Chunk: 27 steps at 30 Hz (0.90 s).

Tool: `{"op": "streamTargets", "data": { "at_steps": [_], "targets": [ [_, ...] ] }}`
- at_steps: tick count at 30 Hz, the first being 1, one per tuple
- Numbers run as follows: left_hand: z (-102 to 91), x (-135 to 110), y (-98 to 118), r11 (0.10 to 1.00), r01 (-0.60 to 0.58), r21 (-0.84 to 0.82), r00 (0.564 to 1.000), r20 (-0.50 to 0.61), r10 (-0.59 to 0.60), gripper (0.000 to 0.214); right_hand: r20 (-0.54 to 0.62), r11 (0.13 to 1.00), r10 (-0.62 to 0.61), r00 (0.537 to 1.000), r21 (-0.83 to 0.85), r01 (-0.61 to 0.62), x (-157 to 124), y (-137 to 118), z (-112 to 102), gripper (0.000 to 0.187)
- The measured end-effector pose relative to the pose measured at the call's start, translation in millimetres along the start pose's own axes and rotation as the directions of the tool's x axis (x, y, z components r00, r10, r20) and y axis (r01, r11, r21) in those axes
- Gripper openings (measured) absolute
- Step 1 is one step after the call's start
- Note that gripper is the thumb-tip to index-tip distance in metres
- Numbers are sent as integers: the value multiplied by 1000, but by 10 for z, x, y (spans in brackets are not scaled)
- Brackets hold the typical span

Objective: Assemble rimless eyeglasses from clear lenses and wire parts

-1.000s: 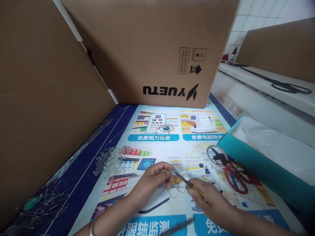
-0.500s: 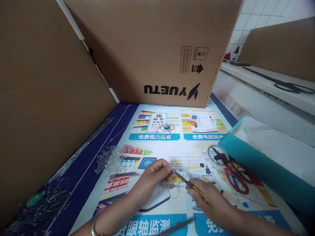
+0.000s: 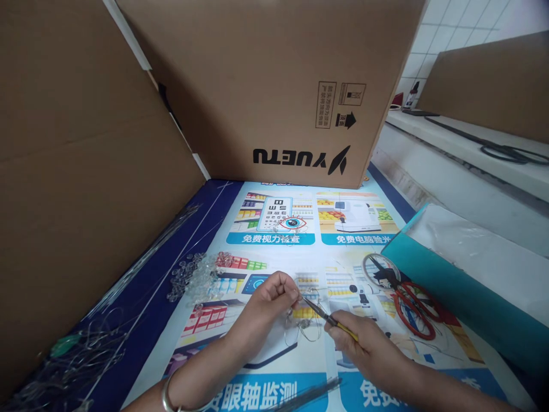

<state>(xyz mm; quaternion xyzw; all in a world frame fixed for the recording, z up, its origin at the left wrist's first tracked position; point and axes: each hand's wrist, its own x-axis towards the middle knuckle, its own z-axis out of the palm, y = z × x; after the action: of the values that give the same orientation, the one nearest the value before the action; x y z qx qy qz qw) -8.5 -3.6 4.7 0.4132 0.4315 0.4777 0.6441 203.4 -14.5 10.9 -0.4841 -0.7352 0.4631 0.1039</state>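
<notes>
My left hand (image 3: 269,300) is closed in a pinch on a thin wire piece (image 3: 306,326) with small loops, held just above the printed poster (image 3: 300,269) that covers the table. My right hand (image 3: 364,349) grips a slim tool with a yellow handle (image 3: 328,319), a pair of pliers or tweezers, whose dark tip meets the wire at my left fingertips. A silver bangle sits on my left wrist. A heap of clear beads (image 3: 195,277) lies to the left of my left hand.
A large cardboard box (image 3: 274,86) marked YUETU stands at the back, and a cardboard wall (image 3: 77,171) closes the left side. Bundles of thin wires (image 3: 64,355) lie at the left. Red-handled scissors (image 3: 407,303) rest at the right beside a teal tray (image 3: 450,297). Dark rods (image 3: 309,395) lie near the front edge.
The view has shifted slightly; both hands stay together at the wire, with the left fingers edging a little up and right.
</notes>
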Motion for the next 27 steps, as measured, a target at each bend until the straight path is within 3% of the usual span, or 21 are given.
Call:
{"op": "streamTargets", "data": {
  "at_steps": [4,16,27],
  "targets": [
    [-12,17,-30,997,-16,72,999,-44,19,10,13,997,0,1000,77,-1,1,-8,-8,36],
    [13,18,-56,998,-32,62,997,-69,36,13,51,951,-1,999,309,-15,26,28,66,38],
    [-1,25,-88,993,-52,102,998,-40,56,11,60,931,-11,998,366,-12,21,20,75,35]
  ]
}}
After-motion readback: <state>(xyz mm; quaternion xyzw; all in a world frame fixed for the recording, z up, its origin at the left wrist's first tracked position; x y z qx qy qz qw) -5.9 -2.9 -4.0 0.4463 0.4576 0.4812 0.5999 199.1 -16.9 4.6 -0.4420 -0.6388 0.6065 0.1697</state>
